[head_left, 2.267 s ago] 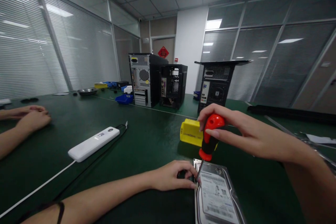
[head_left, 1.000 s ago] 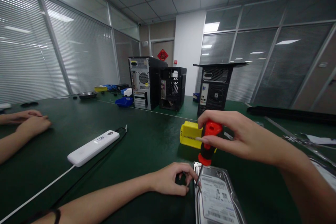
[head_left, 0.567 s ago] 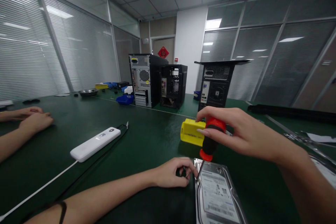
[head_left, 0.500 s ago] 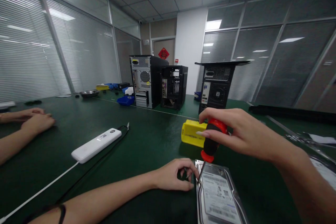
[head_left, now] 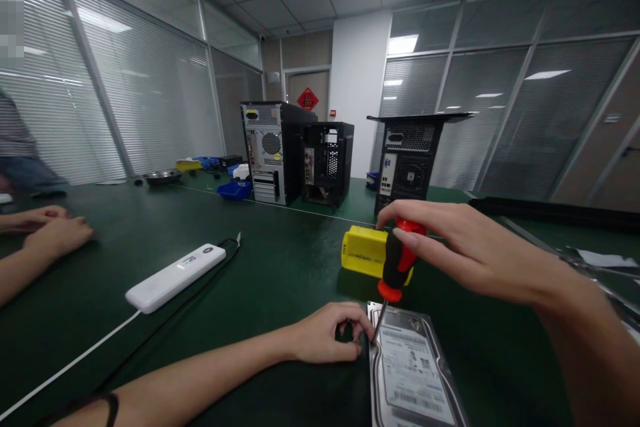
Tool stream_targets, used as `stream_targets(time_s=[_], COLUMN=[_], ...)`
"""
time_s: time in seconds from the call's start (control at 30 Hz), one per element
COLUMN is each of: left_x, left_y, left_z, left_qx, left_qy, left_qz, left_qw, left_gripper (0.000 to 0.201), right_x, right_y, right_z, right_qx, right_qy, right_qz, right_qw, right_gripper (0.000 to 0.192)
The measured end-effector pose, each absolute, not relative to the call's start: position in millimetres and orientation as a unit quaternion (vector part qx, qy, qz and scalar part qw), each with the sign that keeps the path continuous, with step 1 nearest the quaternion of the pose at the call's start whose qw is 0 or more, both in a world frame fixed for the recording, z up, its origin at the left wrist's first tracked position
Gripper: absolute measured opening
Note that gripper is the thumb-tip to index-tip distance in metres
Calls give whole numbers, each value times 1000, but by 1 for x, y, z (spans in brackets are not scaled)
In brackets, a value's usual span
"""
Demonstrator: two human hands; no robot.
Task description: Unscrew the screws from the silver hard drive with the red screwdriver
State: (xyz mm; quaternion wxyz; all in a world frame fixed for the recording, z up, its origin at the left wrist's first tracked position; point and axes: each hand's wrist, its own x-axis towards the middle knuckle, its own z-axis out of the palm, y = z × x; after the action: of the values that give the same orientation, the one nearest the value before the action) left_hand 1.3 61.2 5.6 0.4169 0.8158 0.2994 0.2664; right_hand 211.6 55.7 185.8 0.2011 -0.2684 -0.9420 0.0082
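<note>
A red and black screwdriver stands tilted over a hard drive, its tip at the drive's left edge. My right hand holds the handle near its top between thumb and fingers; some of the fingers are hidden behind. On the drive's left side, my left hand rests on the table with curled fingers, the fingertips against the drive's edge close to the screwdriver tip. The drive lies flat, its label facing up. Just behind the screwdriver sits a yellow bin.
A white power strip and cables lie to the left. Another person's hands rest at the far left. Computer cases stand at the back, one more behind the yellow bin. Blue bins and a metal bowl are farther off.
My right thumb and fingers have shifted around the screwdriver handle, which has turned and now stands slightly differently. The view has swung a little; a person appears at the far left.
</note>
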Motion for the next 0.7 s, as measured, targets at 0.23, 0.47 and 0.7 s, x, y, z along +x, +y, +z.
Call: stream_targets(time_s=[0.23,0.47,0.7], left_x=[1,2,1], left_y=[61,60,61], left_z=[5,6,5], left_qx=[814,819,824], left_qy=[302,288,277], left_qz=[264,267,271], left_qw=[420,419,412], left_gripper=[18,16,13], right_x=[203,192,197], right_y=[50,53,52], right_z=[186,177,181], right_qx=[-226,-206,-205], right_qy=[-944,-945,-945], right_qz=[104,-5,57], right_qw=[216,256,249], right_gripper=[33,25,29])
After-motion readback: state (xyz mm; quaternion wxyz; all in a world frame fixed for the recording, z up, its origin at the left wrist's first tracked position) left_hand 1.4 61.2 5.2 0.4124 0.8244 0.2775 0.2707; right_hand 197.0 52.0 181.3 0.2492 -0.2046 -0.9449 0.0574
